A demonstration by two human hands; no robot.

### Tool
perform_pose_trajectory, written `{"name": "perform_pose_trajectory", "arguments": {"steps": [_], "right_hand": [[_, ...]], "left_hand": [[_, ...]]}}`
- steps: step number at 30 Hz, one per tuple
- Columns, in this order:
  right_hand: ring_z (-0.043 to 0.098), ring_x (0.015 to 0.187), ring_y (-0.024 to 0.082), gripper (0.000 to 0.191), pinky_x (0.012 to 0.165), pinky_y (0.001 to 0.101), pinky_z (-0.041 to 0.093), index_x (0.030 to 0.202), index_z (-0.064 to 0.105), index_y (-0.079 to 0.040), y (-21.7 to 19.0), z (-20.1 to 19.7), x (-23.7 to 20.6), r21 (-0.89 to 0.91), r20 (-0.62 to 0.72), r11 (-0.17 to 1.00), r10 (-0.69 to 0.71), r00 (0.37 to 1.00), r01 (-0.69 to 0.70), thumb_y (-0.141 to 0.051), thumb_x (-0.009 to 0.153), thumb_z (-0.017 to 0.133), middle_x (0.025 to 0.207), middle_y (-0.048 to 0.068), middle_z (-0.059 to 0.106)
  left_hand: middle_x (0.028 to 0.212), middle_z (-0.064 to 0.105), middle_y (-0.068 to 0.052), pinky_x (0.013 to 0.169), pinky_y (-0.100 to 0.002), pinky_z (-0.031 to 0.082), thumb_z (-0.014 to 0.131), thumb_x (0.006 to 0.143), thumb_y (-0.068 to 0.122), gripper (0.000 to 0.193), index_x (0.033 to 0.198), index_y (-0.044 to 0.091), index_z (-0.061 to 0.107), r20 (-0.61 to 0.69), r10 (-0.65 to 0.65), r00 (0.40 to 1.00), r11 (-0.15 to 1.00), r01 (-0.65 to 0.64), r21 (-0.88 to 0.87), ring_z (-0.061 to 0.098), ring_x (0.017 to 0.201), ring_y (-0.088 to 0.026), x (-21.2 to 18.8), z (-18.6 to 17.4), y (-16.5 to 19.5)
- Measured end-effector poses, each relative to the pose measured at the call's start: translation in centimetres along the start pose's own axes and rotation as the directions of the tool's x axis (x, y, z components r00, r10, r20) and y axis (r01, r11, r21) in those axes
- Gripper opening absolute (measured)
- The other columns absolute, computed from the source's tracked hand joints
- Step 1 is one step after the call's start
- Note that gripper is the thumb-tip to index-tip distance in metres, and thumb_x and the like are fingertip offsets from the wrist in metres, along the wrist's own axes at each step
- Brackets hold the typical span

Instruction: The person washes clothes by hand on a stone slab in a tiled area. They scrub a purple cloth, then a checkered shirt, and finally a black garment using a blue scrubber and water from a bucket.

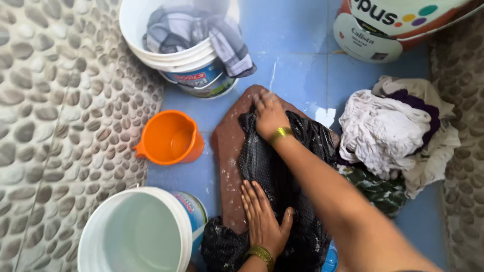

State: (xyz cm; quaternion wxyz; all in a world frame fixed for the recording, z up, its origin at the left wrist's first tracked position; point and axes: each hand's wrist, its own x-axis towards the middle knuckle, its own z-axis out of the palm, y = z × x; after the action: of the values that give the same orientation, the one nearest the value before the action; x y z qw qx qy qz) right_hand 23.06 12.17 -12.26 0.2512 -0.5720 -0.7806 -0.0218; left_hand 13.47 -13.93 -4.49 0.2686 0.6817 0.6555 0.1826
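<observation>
A wet black dotted cloth (282, 166) lies spread over a brown washing board (227, 151) on the blue tiled floor. My left hand (262, 216) presses flat on the near part of the cloth, fingers apart. My right hand (269, 115) is stretched forward and bears down on the far end of the cloth near the board's top edge. Both wrists carry gold bangles. Neither hand closes around anything.
An orange jug (171, 137) stands left of the board. A white bucket (138, 231) with water sits near left; another white bucket (174, 50) holding checked cloth is at the back. A heap of clothes (393, 136) lies right. A large tub (393, 27) stands far right. Pebbled surfaces (60, 116) flank the tiles.
</observation>
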Motion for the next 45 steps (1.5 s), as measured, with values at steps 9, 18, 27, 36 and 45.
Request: {"name": "perform_pose_trajectory", "arguments": {"steps": [9,18,27,36,45], "right_hand": [[0.031,0.149,0.036,0.062,0.121,0.0523,0.020,0.150,0.045,-0.006,-4.7,-10.0,-12.8,0.394,0.452,0.908,-0.325,0.831,0.141,-0.015,0.089,0.050,0.159,0.017,0.037],[0.038,0.139,0.046,0.044,0.115,0.0582,0.029,0.142,0.054,-0.019,-2.9,-5.3,-3.8,-0.116,0.343,0.993,0.050,0.938,-0.011,-0.028,0.099,0.051,0.155,0.017,0.041],[0.060,0.107,0.046,0.048,0.093,0.0505,0.052,0.126,0.064,-0.014,1.4,-8.6,-6.9,-0.135,0.497,0.920,0.384,0.778,-0.367,-0.012,0.078,0.073,0.128,0.022,0.058],[0.065,0.086,0.016,0.031,0.075,0.0326,0.057,0.108,0.065,-0.005,5.2,-18.2,9.1,0.953,-0.005,0.259,0.538,0.843,-0.160,0.013,0.084,0.058,0.097,0.005,0.066],[0.057,0.114,0.033,0.049,0.101,0.0450,0.047,0.122,0.059,-0.004,4.1,-16.5,1.9,0.316,-0.317,0.901,0.397,0.861,-0.298,0.014,0.079,0.046,0.119,0.018,0.058]], "left_hand": [[0.162,-0.009,-0.041,0.121,-0.058,0.000,0.063,0.087,0.057,0.118,0.156,-0.011,-0.003,0.007,0.003,1.000,0.999,-0.003,0.043,-0.006,0.152,-0.053,0.3,0.4,-0.3],[0.163,-0.013,-0.037,0.120,-0.062,-0.002,0.075,0.075,0.079,0.123,0.160,0.018,0.010,0.281,-0.088,0.956,0.978,0.030,0.207,-0.012,0.150,-0.057,0.9,-3.7,3.7],[0.158,0.017,-0.028,0.111,-0.046,0.040,0.090,0.068,0.023,0.138,0.166,0.023,-0.008,0.422,-0.201,0.884,0.965,0.106,0.239,0.041,0.137,-0.042,-5.4,-5.8,5.6],[0.110,0.061,-0.007,0.088,-0.040,0.056,0.080,0.071,0.007,0.079,0.142,0.031,0.057,-0.041,-0.179,0.983,0.983,0.181,0.042,0.065,0.104,-0.031,-4.2,-8.8,1.6],[0.111,0.062,-0.013,0.083,-0.043,0.054,0.073,0.083,0.035,0.056,0.136,0.019,0.065,0.494,0.258,0.830,0.921,-0.365,0.133,0.065,0.100,-0.030,-3.5,-9.4,-1.9]]}}
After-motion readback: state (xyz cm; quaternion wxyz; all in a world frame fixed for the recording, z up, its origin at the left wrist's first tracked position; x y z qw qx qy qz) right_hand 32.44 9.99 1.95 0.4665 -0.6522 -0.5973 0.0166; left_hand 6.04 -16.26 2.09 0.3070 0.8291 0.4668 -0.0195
